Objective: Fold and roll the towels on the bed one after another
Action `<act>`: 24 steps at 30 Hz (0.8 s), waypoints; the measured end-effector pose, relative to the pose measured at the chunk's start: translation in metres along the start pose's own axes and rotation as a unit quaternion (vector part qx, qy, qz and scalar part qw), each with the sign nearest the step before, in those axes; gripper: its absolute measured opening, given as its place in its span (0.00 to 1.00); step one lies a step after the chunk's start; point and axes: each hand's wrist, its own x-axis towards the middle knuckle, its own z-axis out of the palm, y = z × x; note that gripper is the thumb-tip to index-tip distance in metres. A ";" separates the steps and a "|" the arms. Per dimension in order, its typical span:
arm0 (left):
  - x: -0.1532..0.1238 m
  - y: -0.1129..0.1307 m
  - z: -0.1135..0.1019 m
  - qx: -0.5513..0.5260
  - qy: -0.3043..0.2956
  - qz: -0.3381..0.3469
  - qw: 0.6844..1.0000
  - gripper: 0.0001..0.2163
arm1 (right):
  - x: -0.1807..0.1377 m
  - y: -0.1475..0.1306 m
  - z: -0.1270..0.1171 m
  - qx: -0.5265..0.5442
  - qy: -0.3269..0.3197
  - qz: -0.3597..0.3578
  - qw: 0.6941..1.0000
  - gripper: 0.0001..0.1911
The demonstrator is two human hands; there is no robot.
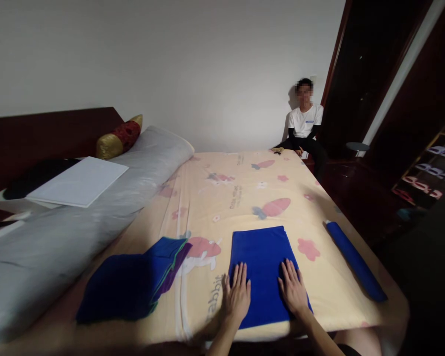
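Observation:
A flat blue cloth [265,277] lies as a rectangle near the front edge of the bed. On its left edge rests my left hand [238,291], palm down with the fingers stretched out. My right hand [293,287] lies flat on the cloth's right edge, fingers also extended. To the right, a rolled blue cloth [356,262] lies slantwise near the bed's side. Left of my hands is a loose pile of blue and purple cloths [133,282], some with green edging.
A patterned sheet [252,198] covers the bed. Along the left lie a grey rolled bedding bundle [141,173], a white board [81,180] and a red-gold pillow [120,138]. A person [306,123] sits at the far right corner. A shoe rack [426,168] stands right.

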 end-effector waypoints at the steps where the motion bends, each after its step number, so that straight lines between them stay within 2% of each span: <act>1: 0.005 0.011 0.002 -0.011 -0.007 0.018 1.000 0.25 | 0.005 -0.012 0.001 0.010 -0.015 -0.021 1.000 0.29; 4: 0.018 0.033 0.012 -0.041 -0.032 0.067 0.996 0.25 | 0.021 -0.040 0.005 0.039 -0.080 -0.101 0.991 0.27; 7: 0.026 0.027 0.018 -0.047 -0.050 0.092 0.993 0.25 | 0.032 -0.038 0.005 0.043 -0.114 -0.138 0.983 0.27; 12: 0.022 -0.023 0.012 -0.009 -0.044 0.004 0.999 0.24 | 0.035 0.020 -0.001 0.000 -0.058 -0.035 0.998 0.28; 15: 0.020 -0.032 0.006 0.000 -0.040 -0.021 0.999 0.24 | 0.036 0.039 -0.001 -0.025 -0.037 0.002 0.999 0.29; 18: 0.028 -0.012 0.004 -0.013 -0.036 -0.003 0.999 0.24 | 0.044 0.025 0.003 -0.033 -0.032 -0.010 0.999 0.28; 22: 0.053 0.023 0.010 -0.063 -0.048 0.087 0.993 0.26 | 0.065 -0.017 0.011 -0.003 -0.080 -0.132 0.988 0.27; 24: 0.069 0.031 0.015 -0.083 -0.060 0.127 0.987 0.26 | 0.078 -0.029 0.015 0.010 -0.102 -0.178 0.979 0.27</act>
